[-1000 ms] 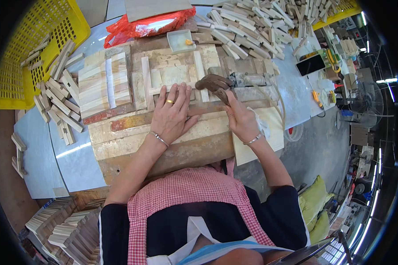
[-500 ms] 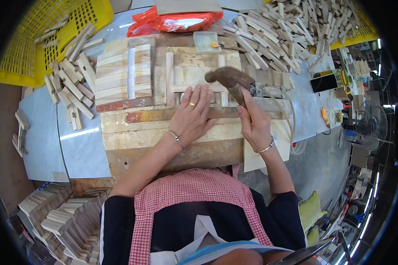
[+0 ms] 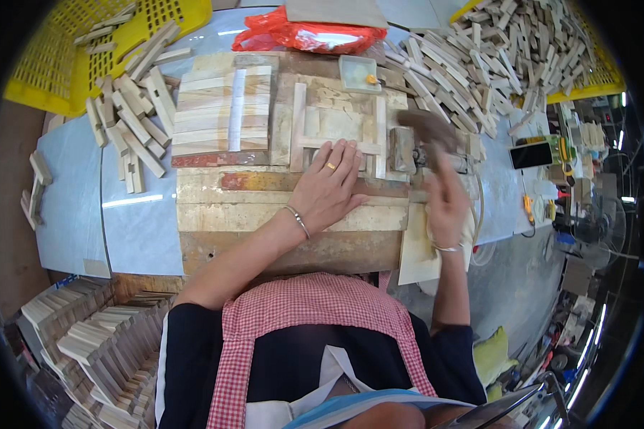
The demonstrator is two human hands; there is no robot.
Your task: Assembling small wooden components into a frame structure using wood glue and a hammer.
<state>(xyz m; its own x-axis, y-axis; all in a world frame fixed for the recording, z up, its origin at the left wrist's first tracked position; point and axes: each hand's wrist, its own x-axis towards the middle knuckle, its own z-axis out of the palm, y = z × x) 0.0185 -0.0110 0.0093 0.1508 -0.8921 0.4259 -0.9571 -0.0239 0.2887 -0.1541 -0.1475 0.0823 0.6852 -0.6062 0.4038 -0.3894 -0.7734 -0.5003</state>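
Off the left edge of the work board (image 3: pixel 286 216) lie a yellow crate (image 3: pixel 32 79) and a scatter of loose wooden blocks (image 3: pixel 132 118); on the board's left part rests a row of pale slats (image 3: pixel 215 107) crossed by a white strip. The H-shaped wooden frame (image 3: pixel 368 148) lies flat towards the board's right part, two upright rails joined by a crossbar. It looks light and stiff, its bare wood unlikely to slip, though the joints may loosen if twisted; the rails near the crossbar seem the surest hold. The left hand (image 3: pixel 328 179) reaches over the board's near edge, fingers extended and close together, laid on the crossbar without wrapping it. At the board's right edge, the right hand (image 3: pixel 449 204) is closed round the handle of a hammer (image 3: pixel 429 129), its head raised and apart from the frame; that tool is probably head-heavy, best held low on the handle. Beyond the board's far right corner spreads a large heap of blocks (image 3: pixel 508 64). As for what is unclear, the crate is cut off by the dark rim, the left fingers cover part of the crossbar and whatever lies beneath them, and the hammer is motion-blurred, with most of its handle hidden.
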